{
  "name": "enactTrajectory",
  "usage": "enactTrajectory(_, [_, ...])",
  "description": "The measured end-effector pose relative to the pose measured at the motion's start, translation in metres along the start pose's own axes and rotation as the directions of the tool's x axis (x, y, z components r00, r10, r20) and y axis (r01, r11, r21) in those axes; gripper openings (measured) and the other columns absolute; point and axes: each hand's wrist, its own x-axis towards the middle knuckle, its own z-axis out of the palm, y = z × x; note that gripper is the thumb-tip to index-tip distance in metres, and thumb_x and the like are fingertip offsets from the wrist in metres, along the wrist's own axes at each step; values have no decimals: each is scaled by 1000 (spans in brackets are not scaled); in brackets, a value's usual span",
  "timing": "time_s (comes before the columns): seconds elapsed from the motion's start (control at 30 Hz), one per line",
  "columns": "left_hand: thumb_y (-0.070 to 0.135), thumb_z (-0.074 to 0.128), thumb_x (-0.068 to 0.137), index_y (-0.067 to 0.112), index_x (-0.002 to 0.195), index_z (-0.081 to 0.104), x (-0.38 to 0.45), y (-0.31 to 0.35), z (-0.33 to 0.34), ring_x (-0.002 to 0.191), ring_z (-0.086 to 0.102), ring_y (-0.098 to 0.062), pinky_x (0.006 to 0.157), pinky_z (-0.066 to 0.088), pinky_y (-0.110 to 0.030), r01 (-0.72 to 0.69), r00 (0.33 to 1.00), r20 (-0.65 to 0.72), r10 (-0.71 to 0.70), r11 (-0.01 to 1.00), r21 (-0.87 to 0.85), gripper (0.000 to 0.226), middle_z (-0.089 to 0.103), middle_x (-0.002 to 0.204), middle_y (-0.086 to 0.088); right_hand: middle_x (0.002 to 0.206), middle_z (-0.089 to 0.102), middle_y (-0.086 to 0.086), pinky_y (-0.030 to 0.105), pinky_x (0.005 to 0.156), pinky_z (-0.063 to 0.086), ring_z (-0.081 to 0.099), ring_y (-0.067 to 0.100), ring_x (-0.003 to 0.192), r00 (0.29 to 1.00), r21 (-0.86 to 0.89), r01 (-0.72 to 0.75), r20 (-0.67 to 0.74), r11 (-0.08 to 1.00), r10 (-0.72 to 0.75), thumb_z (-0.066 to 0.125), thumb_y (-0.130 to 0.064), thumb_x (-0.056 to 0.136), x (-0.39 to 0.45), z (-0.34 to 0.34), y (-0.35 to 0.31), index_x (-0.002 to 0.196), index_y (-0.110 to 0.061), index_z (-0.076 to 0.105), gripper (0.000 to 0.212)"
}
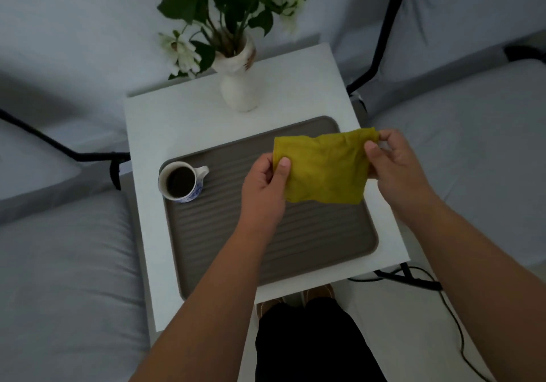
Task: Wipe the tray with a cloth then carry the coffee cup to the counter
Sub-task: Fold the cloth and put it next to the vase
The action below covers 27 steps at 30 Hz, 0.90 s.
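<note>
Cloth stretched over the tray, wiping not yet begun

Head view: left hand (266, 186) and right hand (393, 160) each pinch an end of the cloth (322, 169), its long axis left-right, above the tray (236, 234) right of centre; open ribbed room lies below, cup (180, 182) standing at the tray's left corner, nearer the left hand.

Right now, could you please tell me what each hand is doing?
Left hand: closed, pinching the cloth's left edge.
Right hand: closed, pinching its right corner.
</note>
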Motion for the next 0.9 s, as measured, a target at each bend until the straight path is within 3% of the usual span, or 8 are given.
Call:
enactTrajectory(0.13, [31, 42, 101, 21, 98, 54, 34, 9, 26, 66, 52, 4, 60, 42, -7, -53, 997, -31, 64, 960, 276, 16, 56, 76, 10, 113, 58, -2, 39, 60, 58, 63, 24, 94, 956, 149, -276, 141, 949, 256, 40, -44, 98, 24, -1, 9, 118, -35, 44, 22])
enactTrajectory(0.23, [34, 43, 99, 18, 97, 52, 63, 1, 38, 76, 57, -10, 70, 48, -20, 102, 995, -58, -87, 931, 351, 19, 57, 82, 4, 112, 59, -3, 37, 64, 55, 61, 20, 98, 899, 121, -409, 222, 905, 376, 63, -26, 89, 37, -3, 22, 133, -30, 37, 50])
enactTrajectory(0.33, [31, 66, 87, 15, 114, 53, 94, -1, 40, 100, 62, -23, 82, 56, -39, 365, 930, -17, -368, 914, 177, 34, 63, 110, -5, 103, 61, -6, 32, 68, 52, 60, 15, 95, 928, 107, -356, 158, 928, 338, 66, -9, 87, 67, -4, 29, 136, -21, 41, 57])
enactTrajectory(0.4, [25, 75, 79, 11, 124, 48, 113, 3, 40, 102, 62, -23, 85, 56, -40, 366, 927, 3, -374, 909, 198, 54, 61, 117, -7, 101, 60, -8, 26, 68, 52, 60, 12, 96, 954, 105, -285, 123, 953, 272, 63, -7, 88, 92, -3, 24, 137, -19, 42, 55])
enactTrajectory(0.57, [6, 50, 89, 20, 128, 33, 149, 16, 48, 83, 58, -16, 73, 53, -35, 11, 1000, -24, 0, 876, 481, 44, 56, 93, -1, 112, 63, 3, 34, 86, 55, 61, 12, 97, 999, -117, -32, 29, 993, 36, 58, -9, 91, 162, 10, 15, 137, -31, 41, 54])
enactTrajectory(0.73, [-3, 39, 88, 13, 104, 65, 184, 5, 58, 93, 54, -20, 73, 35, -18, -250, 944, -8, 331, 726, 641, 34, 57, 106, -11, 112, 59, -8, 17, 85, 48, 59, 4, 95, 978, -311, 208, 36, 927, -208, 52, -10, 93, 207, 29, 7, 143, -45, 25, 67])
enactTrajectory(0.8, [2, 39, 93, 12, 116, 64, 199, -6, 58, 109, 52, -25, 84, 34, -16, -180, 966, -20, 259, 722, 668, 35, 52, 124, -16, 135, 49, -4, 21, 100, 39, 49, 9, 117, 979, -316, 205, 68, 926, -194, 53, -14, 95, 221, 33, 14, 146, -40, 23, 65])
enactTrajectory(0.9, [21, 36, 100, 16, 144, 37, 205, -25, 51, 139, 23, -37, 114, 24, -37, 26, 999, 9, -53, 616, 788, 45, 17, 155, -21, 155, 22, 8, 34, 114, 24, 26, 26, 139, 985, -572, 109, 172, 813, -11, 51, -30, 96, 231, 31, 38, 146, -32, 31, 53])
